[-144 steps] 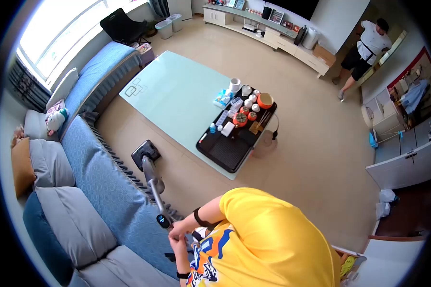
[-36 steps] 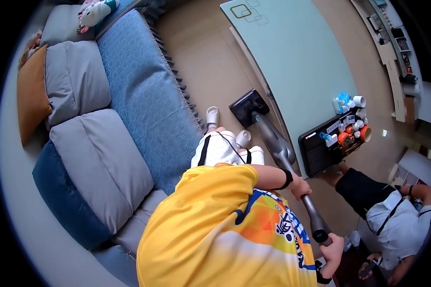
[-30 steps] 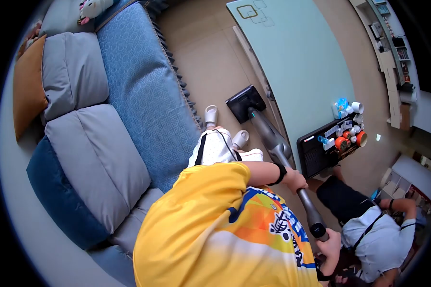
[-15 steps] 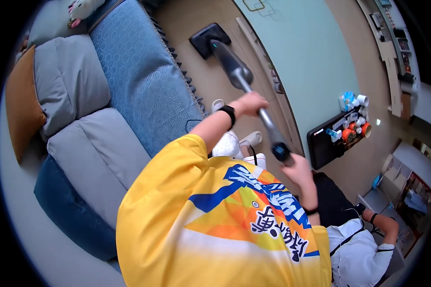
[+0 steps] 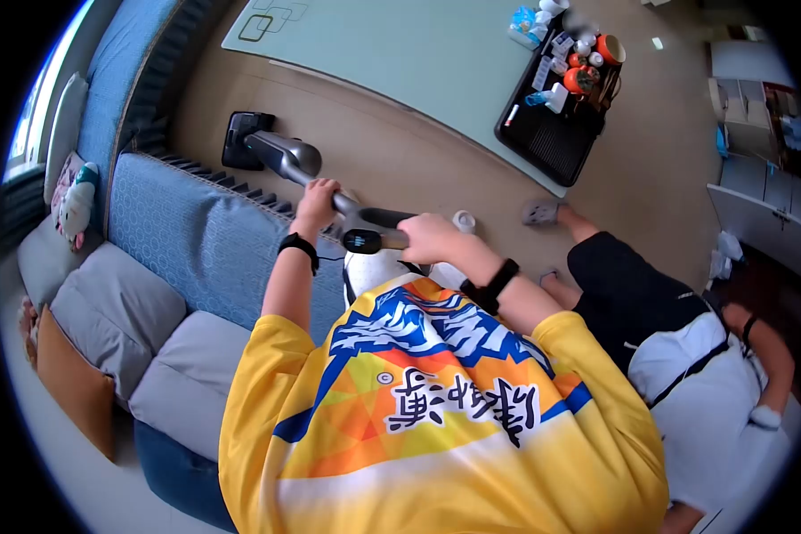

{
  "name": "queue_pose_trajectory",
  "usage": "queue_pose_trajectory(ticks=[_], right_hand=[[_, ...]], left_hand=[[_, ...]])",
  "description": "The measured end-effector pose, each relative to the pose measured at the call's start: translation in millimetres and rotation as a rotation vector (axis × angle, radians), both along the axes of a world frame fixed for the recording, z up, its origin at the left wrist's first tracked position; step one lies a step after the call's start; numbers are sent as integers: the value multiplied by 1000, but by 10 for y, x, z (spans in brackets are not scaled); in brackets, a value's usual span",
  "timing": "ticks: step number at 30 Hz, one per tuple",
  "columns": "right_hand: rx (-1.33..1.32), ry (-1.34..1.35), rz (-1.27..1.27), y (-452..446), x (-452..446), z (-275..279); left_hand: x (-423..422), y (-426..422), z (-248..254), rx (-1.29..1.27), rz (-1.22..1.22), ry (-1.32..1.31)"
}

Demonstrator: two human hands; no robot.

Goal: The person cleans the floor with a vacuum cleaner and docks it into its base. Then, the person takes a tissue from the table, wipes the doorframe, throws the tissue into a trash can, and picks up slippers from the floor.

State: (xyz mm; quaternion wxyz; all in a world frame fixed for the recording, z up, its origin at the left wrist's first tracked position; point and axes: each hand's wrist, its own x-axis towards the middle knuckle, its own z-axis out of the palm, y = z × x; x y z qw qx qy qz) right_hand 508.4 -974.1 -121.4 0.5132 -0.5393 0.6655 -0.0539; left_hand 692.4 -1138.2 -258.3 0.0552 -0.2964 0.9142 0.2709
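Observation:
A grey upright floor cleaner [image 5: 295, 160] slants across the floor between the sofa and the glass-topped table. Its flat black floor head [image 5: 245, 141] lies beside the sofa's pleated edge. My left hand [image 5: 316, 205] is wrapped round the tube below the handle. At the upper end, my right hand [image 5: 432, 238] grips the looped handle, next to its round lit display [image 5: 362, 241]. Both hands are closed, and dark bands circle both wrists. The far side of the handle is hidden by my right fingers.
A blue-covered sofa [image 5: 209, 209] with grey cushions runs along the left. The pale green table [image 5: 392, 67] carries a black tea tray [image 5: 543, 142] with cups. Another person in black shorts [image 5: 636, 285] sits close on my right, one foot out on the floor.
My view has turned, and the sofa and table appear rotated. The floor cleaner's head has shifted left in view and down. Both hands keep hold of the cleaner and appear further left.

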Motion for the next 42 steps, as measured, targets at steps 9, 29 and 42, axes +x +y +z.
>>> queue_pose_trajectory(ticks=[9, 29, 42], right_hand=[[112, 127, -87, 2365, -2073, 647], [191, 472, -181, 2985, -2350, 2399], [35, 194, -143, 2033, -1479, 920]], left_hand=[[-2114, 2401, -104, 429, -333, 257], [-3250, 3643, 846, 767, -582, 490], [-1791, 2186, 154, 365, -53, 258]])
